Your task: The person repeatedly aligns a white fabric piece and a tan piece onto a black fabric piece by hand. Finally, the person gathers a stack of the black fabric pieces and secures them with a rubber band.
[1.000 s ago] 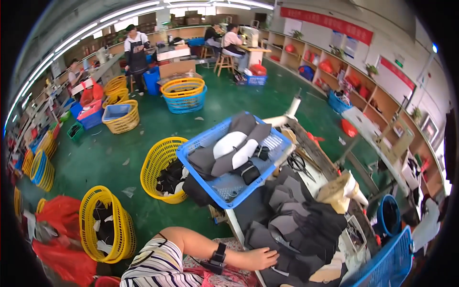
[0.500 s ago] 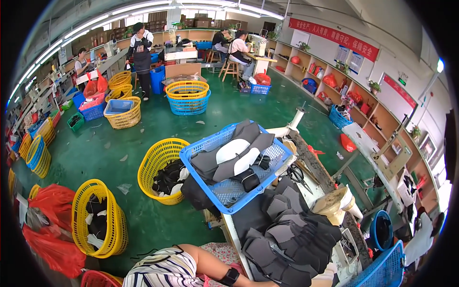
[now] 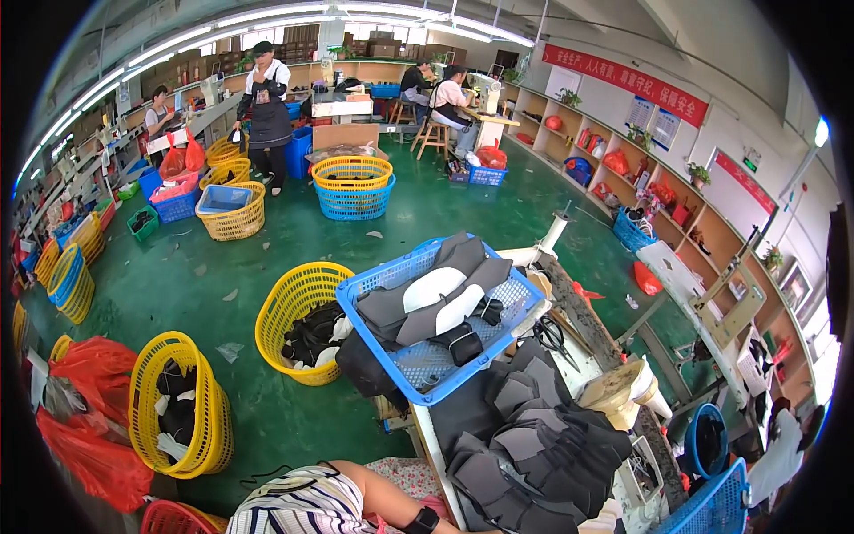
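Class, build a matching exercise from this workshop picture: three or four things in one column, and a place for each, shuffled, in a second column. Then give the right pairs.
Things:
1. blue crate
2. scissors
3. red plastic bags
4. stacked round baskets

Places:
A. on the green floor in the middle of the room
B. at the left edge, beside a yellow basket
C. on the bench, just right of the crate
D. on the bench's near corner, holding grey and white pieces

Pairs: 1-D, 2-C, 3-B, 4-A

Basket [image 3: 418, 369] of pieces on table [image 3: 427, 436], behind a stack of pieces [image 3: 543, 445]; scissors [image 3: 553, 335] right of basket.
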Demonstrator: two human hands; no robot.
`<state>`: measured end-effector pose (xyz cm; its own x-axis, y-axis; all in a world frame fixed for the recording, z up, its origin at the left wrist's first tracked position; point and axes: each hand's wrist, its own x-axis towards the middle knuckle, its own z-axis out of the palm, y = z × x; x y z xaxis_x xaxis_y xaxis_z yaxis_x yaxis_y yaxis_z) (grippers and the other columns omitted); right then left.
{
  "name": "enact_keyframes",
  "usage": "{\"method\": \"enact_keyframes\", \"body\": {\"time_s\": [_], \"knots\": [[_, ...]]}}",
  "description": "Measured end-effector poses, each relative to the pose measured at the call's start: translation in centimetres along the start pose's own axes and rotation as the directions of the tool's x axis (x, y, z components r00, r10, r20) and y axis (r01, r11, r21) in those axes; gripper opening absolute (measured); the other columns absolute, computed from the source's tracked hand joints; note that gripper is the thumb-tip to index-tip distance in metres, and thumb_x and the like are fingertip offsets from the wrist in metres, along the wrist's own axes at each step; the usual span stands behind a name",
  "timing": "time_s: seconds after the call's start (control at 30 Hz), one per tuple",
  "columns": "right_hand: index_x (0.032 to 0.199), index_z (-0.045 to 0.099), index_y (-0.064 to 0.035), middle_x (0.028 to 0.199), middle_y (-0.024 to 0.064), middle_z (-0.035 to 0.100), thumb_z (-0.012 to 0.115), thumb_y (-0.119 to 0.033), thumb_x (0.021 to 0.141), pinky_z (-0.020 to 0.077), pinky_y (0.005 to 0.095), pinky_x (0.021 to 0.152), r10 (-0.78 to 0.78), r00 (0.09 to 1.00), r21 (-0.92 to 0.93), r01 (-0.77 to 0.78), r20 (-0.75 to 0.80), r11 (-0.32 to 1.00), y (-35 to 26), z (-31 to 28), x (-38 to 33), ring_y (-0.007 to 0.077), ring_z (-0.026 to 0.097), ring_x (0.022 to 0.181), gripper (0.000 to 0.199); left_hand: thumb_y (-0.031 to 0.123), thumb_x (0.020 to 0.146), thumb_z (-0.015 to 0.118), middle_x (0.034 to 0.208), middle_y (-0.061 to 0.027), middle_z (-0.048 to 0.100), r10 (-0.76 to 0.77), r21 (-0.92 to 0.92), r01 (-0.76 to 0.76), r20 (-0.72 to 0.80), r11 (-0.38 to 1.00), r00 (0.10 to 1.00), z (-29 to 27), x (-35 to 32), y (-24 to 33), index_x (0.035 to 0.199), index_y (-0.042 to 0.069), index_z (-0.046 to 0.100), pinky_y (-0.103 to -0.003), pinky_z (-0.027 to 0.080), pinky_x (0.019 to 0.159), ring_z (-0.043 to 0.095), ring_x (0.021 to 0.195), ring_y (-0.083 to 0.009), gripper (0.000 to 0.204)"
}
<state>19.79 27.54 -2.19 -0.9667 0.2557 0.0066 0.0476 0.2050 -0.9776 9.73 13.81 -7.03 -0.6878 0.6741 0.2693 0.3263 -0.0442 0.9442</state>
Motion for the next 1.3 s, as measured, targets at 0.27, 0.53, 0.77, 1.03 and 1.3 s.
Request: {"method": "enact_keyframes", "body": {"time_s": [0.27, 0.53, 0.77, 1.03, 1.3], "knots": [[0.107, 0.066, 0.0041, 0.102, 0.0128, 0.068, 0.066, -0.013, 0.090, 0.0510, 0.0289, 0.080, -0.398, 0.916, -0.252, 0.399, 0.059, 0.882, 5.4, -0.9, 1.2, 0.0176, 0.063, 0.092, 0.024, 0.021, 0.086, 0.063, 0.082, -0.0178, 0.068, -0.051, 0.011, 0.051, -0.010, 0.999, 0.999, -1.0, 0.6, 1.0, 0.084, 0.001, 0.067, -0.039, 0.051, 0.067, 0.067, 0.075, -0.0302, 0.021], [0.111, 0.064, 0.0014, 0.101, 0.0151, 0.068, 0.067, -0.009, 0.085, 0.0524, 0.0326, 0.080, -0.781, 0.459, -0.317, 0.883, 0.424, 0.347, 8.4, -4.0, 1.3, 0.0244, 0.065, 0.093, 0.028, 0.030, 0.087, 0.065, 0.089, -0.0171, 0.069, -0.151, 0.099, 0.142, 0.090, 0.985, 0.984, -2.3, 0.7, 3.7, 0.090, 0.002, 0.068, -0.039, 0.050, 0.082, 0.066, 0.080, -0.0280, 0.028], [0.095, 0.062, -0.0020, 0.105, 0.0098, 0.062, 0.058, -0.018, 0.093, 0.0514, 0.0376, 0.082, 0.218, 0.959, 0.537, -0.091, -0.179, 0.838, 0.4, -0.9, -0.8, 0.0222, 0.060, 0.096, 0.016, 0.013, 0.086, 0.059, 0.075, -0.0126, 0.052, -0.018, -0.197, 0.035, 0.083, 0.980, 0.996, -2.0, 0.1, 3.0, 0.080, 0.001, 0.052, -0.036, 0.041, 0.062, 0.050, 0.068, -0.0219, 0.016], [0.101, 0.055, -0.0079, 0.085, 0.0058, 0.062, 0.053, -0.015, 0.096, 0.0499, 0.0409, 0.061, 0.389, 0.806, 0.365, -0.232, -0.447, 0.901, 3.8, -10.5, -7.7, 0.0256, 0.062, 0.077, 0.009, 0.012, 0.087, 0.059, 0.060, -0.0084, 0.051, -0.374, -0.100, 0.394, 0.171, 0.914, 0.912, -4.0, 1.4, 2.7, 0.082, -0.002, 0.053, -0.033, 0.045, 0.059, 0.058, 0.065, -0.0150, 0.017], [0.092, 0.054, -0.0031, 0.081, 0.0167, 0.059, 0.063, -0.011, 0.085, 0.0483, 0.0408, 0.063, 0.227, 0.970, -0.791, -0.076, 0.081, 0.607, 0.7, -6.5, -10.8, 0.0355, 0.057, 0.071, 0.013, 0.015, 0.087, 0.060, 0.086, -0.0176, 0.057, -0.220, 0.264, 0.224, -0.047, 0.938, 0.974, -3.0, 0.7, 5.8, 0.097, -0.001, 0.049, -0.038, 0.049, 0.065, 0.066, 0.079, -0.0276, 0.021]]}}
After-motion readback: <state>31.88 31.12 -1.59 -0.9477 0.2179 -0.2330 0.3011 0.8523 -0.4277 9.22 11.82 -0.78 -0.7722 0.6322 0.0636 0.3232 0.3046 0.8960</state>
